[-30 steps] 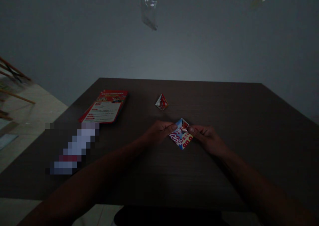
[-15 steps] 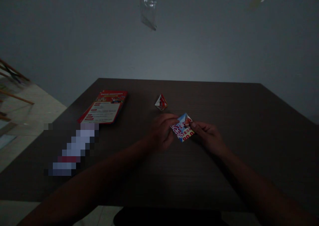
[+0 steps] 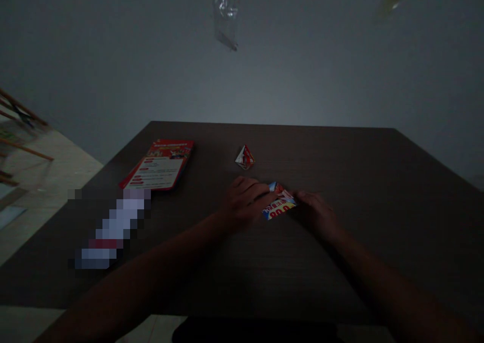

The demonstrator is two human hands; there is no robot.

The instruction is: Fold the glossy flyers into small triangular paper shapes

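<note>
A square of folded printed paper [image 3: 282, 209], blue, yellow and red with large characters, is between my two hands just over the table. My left hand [image 3: 247, 199] reaches across its left side, fingers lying over the upper face and gripping it. At the right corner of the paper, my right hand [image 3: 317, 212] has its fingers bent around the edge; the thumb is hard to make out in the dim light. Beyond my left hand stands a small folded paper piece [image 3: 245, 157], red and white, with pointed facets.
On the left of the dark wooden table [image 3: 340, 156] lies a stack of red printed leaflets [image 3: 162, 166]. A pixelated pale item [image 3: 117, 227] lies nearer me. Behind the table rises a grey wall [image 3: 302, 70] with a clear plastic bag [image 3: 226, 15] hanging on it.
The folded paper has tilted and now shows less of its face. My left hand has slid rightward over it, and my right thumb no longer shows on top of the corner.
</note>
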